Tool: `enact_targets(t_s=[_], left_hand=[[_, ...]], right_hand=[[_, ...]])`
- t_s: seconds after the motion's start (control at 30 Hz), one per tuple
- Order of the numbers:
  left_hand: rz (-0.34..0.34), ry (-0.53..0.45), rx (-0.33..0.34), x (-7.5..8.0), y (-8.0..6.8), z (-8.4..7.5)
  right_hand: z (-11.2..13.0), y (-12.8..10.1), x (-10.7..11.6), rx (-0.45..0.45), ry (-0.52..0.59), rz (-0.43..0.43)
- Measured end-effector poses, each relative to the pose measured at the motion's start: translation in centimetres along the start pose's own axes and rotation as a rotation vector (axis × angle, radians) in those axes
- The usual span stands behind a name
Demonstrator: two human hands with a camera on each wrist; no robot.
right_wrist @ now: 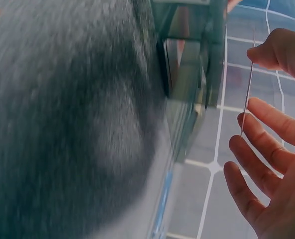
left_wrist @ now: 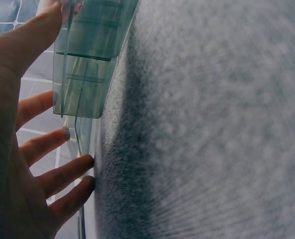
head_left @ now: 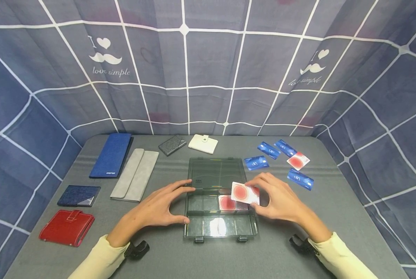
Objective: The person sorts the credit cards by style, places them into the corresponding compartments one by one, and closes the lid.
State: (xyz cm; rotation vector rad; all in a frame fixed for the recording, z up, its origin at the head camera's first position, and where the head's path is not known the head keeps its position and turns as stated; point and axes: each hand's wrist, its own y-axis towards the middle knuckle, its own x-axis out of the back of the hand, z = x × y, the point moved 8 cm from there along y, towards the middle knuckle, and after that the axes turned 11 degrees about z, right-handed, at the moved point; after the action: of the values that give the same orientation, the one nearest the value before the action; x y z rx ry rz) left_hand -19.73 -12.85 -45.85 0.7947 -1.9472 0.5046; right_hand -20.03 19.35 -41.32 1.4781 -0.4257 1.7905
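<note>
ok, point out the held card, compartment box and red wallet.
Red-and-white card (head_left: 242, 192): head view, on its red circle.
Transparent compartment box (head_left: 211, 225): head view, near compartment row.
Red wallet (head_left: 66, 228): head view, middle of its cover.

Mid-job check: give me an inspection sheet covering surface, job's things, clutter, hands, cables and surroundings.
Surface: grey tabletop.
Job's things: open box, at least one red-and-white card in its middle row; four blue cards and a loose red-and-white card lie to its right.
Clutter: red wallet, navy holder, blue folder, grey wallet, dark holder and white wallet, at left and back.
Hands: right hand pinches a raised card over the box; left hand is spread at the box's left edge, contact unclear.
Cables: nothing seen.
Surroundings: curtain with white grid lines, back and both sides.
</note>
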Motion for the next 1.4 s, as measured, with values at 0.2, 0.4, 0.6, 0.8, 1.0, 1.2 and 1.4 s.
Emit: enact_targets(t_s=[0.2,0.4,0.6,0.8,1.0,1.2,1.4], left_hand=[[-0.01,0.005,-0.005,0.0,-0.1,-0.2],[-0.003,0.007,-0.003,0.0,0.0,0.0],[0.003,0.008,0.008,-0.1,0.0,0.2],[0.007,0.004,0.005,0.0,0.0,0.1],[0.01,-0.005,0.0,0.0,0.1,0.0],[0.01,-0.003,-0.002,0.0,0.0,0.0],[0.001,-0.004,-0.009,0.1,0.1,-0.1]], right_hand=[[0.9,0.9,-1.1,0.022,0.032,0.035],[1.4,1.3,-1.6,0.055,0.025,0.027],[1.3,1.4,-2.1,0.072,0.029,0.047],[1.0,1.3,-2.3,0.117,0.037,0.038],[0.5,1.1,-2.1,0.142,0.057,0.045],[0.5,1.0,-2.1,0.17,0.059,0.054],[0.3,1.0,-2.2,0.178,0.056,0.063]])
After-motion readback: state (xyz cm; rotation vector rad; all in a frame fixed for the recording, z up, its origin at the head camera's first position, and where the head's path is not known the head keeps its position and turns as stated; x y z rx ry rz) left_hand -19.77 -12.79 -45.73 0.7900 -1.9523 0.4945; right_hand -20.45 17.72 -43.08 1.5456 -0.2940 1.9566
